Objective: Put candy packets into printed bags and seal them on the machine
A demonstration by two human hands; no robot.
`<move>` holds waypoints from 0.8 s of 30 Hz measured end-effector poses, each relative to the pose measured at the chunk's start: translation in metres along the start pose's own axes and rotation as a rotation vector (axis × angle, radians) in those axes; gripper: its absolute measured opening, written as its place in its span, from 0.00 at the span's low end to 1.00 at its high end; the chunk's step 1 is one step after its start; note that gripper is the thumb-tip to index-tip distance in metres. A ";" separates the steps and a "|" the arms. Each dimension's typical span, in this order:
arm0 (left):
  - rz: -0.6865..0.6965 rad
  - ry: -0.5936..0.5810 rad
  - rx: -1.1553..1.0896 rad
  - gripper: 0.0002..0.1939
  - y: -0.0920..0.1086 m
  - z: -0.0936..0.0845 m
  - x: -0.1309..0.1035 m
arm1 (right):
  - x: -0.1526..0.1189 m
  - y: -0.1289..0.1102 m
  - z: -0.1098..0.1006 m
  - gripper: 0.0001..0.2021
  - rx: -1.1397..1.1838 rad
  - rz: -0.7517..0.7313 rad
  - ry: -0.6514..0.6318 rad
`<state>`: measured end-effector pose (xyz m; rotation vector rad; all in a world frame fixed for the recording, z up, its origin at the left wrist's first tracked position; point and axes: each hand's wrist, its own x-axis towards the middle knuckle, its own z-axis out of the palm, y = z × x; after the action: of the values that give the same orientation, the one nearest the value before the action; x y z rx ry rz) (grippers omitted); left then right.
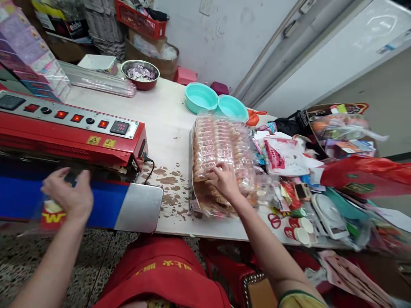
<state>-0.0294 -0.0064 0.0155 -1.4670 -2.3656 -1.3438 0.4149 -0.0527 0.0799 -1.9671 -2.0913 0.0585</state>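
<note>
My left hand (69,192) hovers over the blue conveyor belt (102,203) of a red sealing machine (73,132), thumb and fingers apart. Under that hand lies a clear bag with a red piece bearing a yellow W-shaped mark (51,218), partly hidden by the wrist. My right hand (226,182) is at the near part of a box of clear-wrapped brownish packets (221,137), which are stacked in rows. Its fingers are bent and somewhat apart, touching or just above the wrapping. No packet shows lifted in it.
Two turquoise basins (201,97) stand behind the packets. Farther left are a metal bowl of small sachets (141,72) and stacked boxes (30,47). To the right lie red-handled scissors (274,220), paper cups (297,234), a white scale (330,216) and cluttered bags.
</note>
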 end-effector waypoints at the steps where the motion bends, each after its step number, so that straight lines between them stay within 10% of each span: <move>1: 0.115 -0.062 -0.055 0.18 0.012 0.003 -0.018 | 0.003 0.016 -0.003 0.09 -0.091 -0.007 -0.030; 7: 0.285 -0.547 -0.444 0.08 0.111 0.022 -0.101 | 0.038 0.037 -0.027 0.05 0.075 -0.272 -0.070; 15: 0.087 -1.025 -0.955 0.36 0.210 0.017 -0.072 | 0.071 -0.026 -0.131 0.11 0.615 -0.225 0.134; 19: -0.174 -1.312 -1.048 0.43 0.204 0.014 -0.066 | 0.079 -0.044 -0.116 0.14 0.729 -0.084 0.227; 24: -0.417 -1.415 -1.040 0.28 0.143 0.001 -0.062 | 0.069 -0.058 -0.046 0.16 0.998 0.204 0.045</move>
<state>0.1118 -0.0246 0.0786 -3.1640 -2.7631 -2.3894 0.3657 0.0040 0.1485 -1.4771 -1.3590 0.8900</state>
